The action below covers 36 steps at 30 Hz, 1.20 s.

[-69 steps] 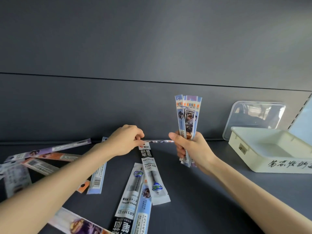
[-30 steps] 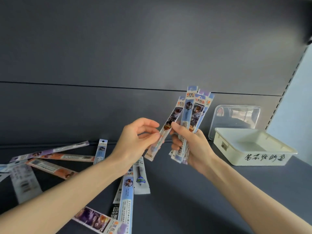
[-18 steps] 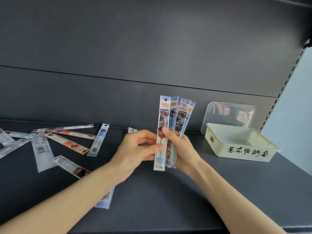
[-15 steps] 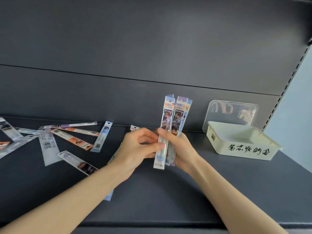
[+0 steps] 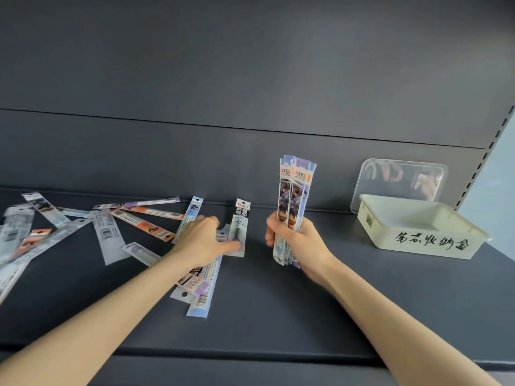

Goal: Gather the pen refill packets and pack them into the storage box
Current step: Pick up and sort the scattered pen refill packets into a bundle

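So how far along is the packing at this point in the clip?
Early stage. Nothing looks packed: the storage box appears empty, its clear lid propped behind it. In hand: the right hand grips an upright bundle of packets, while the left hand reaches down onto a black-topped packet on the shelf. Left: the many loose packets scattered to the left, then boxing everything.

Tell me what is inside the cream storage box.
The storage box looks empty: only bare floor shows, no packets. Its near wall hides the front strip of the floor. A clear lid leans behind it.
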Motion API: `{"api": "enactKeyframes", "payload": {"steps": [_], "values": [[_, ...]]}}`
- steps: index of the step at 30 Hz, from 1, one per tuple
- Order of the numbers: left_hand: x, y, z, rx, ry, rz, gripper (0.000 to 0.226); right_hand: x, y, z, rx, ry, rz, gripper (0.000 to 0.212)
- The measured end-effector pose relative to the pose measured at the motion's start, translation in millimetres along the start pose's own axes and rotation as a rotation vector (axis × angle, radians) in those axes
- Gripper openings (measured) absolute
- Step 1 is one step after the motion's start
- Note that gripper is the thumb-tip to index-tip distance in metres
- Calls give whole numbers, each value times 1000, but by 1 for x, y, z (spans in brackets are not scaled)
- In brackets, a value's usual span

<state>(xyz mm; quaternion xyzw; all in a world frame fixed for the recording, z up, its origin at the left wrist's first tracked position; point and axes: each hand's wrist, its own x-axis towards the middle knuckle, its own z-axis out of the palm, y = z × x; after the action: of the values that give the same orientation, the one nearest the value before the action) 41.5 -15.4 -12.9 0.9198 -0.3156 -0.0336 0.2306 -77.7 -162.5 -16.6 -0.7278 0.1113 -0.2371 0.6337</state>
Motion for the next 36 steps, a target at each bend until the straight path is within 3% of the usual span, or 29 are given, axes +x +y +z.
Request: {"api": "enactKeyframes", "payload": {"steps": [4,12,16,19,23,28,34,36], "values": [[13,7,-3,-123,-108,-73,71,2,2,1,50,26,45,23],[24,4,-4,-396,-180,-68,24,5,3,2,186,102,167,22],[22,10,-9,-856,-134,8,14,8,-1,-2,323,172,267,35],[18,24,-13,-1103,-231,72,24,15,-14,-3,393,124,242,53],[15,42,-10,-1086,-309,164,20,26,-30,1,321,-5,237,51],[22,36,-5,-1145,-264,125,19,33,-28,0,430,93,234,11],[30,26,-22,-1182,-264,106,18,41,-35,-8,729,153,50,19],[35,17,-28,-1244,-156,70,12,42,-35,-21,799,216,17,21]]}}
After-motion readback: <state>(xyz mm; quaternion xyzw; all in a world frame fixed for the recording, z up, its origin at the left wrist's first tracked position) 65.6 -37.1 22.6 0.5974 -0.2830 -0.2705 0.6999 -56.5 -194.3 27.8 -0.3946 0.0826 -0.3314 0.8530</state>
